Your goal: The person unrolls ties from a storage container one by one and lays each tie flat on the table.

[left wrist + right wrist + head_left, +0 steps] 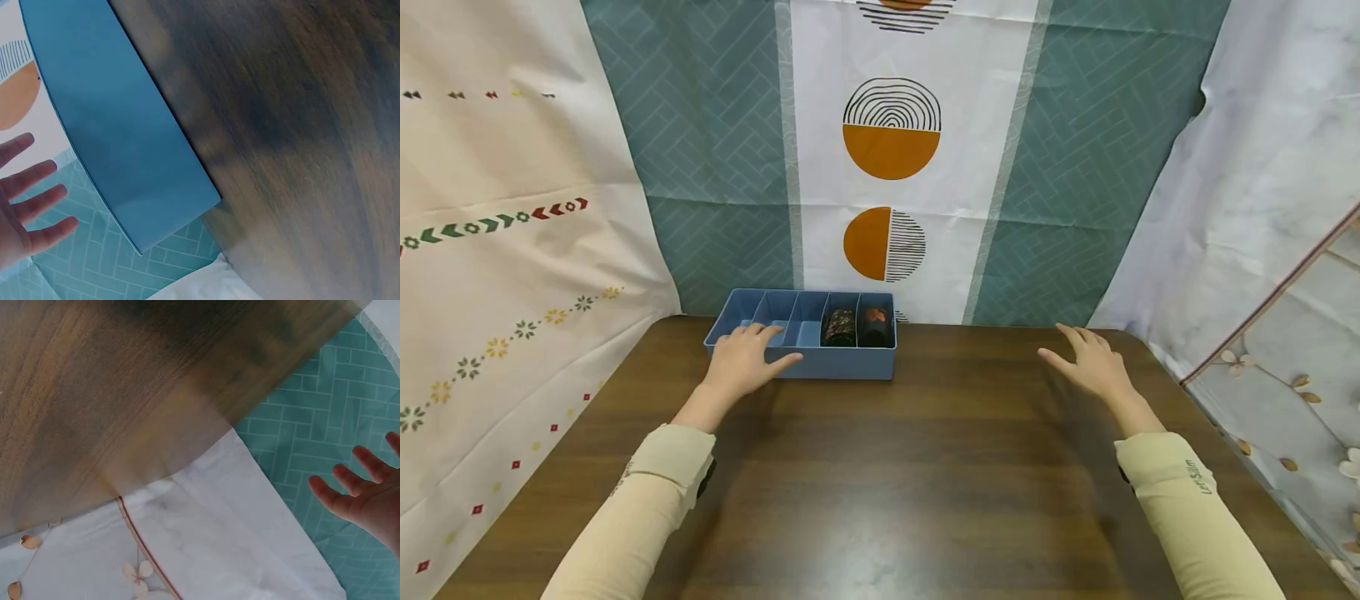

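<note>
Teal-and-white patterned fabric (722,150) hangs behind a brown wood-grain worktop (940,467), where a plain blue five-compartment organizer box (835,363) sits at the far left. Fingers spread and holding nothing, the left hand (741,364) hovers near the box, the right hand (1093,367) above the worktop's far right. The box's two rightmost compartments hold a black, gold-flecked cylinder (839,327) and a black cylinder with an orange motif (875,328).

Back left on the table (917,467), a box (835,364) holds two cylinders (839,327).

Brown table (925,467) — patterned cloth (902,183) behind
</note>
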`<state>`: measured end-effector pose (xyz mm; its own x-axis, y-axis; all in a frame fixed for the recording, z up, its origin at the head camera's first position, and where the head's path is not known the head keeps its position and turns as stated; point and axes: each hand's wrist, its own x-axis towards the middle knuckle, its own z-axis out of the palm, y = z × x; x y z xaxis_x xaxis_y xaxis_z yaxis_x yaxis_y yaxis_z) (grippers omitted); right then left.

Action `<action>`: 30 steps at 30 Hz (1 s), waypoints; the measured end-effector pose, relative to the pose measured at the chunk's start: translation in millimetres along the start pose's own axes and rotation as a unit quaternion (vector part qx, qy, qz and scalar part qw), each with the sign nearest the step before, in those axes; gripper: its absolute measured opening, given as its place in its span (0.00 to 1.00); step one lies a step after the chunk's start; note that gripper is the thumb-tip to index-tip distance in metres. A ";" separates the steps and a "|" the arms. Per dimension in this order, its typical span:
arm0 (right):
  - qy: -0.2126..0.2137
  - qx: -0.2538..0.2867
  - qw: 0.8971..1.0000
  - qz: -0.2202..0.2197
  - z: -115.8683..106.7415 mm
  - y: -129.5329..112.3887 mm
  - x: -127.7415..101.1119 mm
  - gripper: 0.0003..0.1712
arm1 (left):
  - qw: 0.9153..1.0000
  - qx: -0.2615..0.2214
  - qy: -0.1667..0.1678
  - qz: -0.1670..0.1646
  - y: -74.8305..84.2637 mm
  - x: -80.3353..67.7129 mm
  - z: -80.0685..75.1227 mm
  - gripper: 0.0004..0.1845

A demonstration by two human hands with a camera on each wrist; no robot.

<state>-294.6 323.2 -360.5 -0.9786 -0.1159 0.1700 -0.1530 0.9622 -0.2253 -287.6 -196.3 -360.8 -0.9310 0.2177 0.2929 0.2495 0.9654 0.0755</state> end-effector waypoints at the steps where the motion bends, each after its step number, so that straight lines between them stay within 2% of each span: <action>1: 0.002 0.001 1.000 -0.003 -0.3 -0.8 0.4 0.46 | 1.000 0.001 0.006 0.003 -0.2 -0.5 -0.9 0.37; 5: 0.015 0.002 1.000 -0.017 -2.1 -7.2 0.9 0.45 | 0.999 0.007 0.029 0.013 -2.4 -3.1 -2.9 0.31; 12: 0.048 0.006 0.997 -0.060 -9.1 -25.4 -2.4 0.36 | 0.997 -0.002 0.066 0.038 -3.3 -10.0 -2.1 0.21; 20: 0.037 0.019 0.997 -0.058 -11.8 -34.2 -8.5 0.34 | 0.996 -0.019 0.075 0.050 3.2 -17.4 -6.9 0.18; 30: 0.029 0.023 0.997 -0.064 1.0 -32.5 -23.5 0.31 | 0.995 -0.036 0.071 0.055 7.9 -31.8 4.3 0.16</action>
<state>-266.7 294.4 -358.1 -0.9417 -0.2206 0.2542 -0.2829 0.9279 -0.2429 -257.1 -194.9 -373.7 -0.8512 0.2937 0.4350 0.3706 0.9232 0.1018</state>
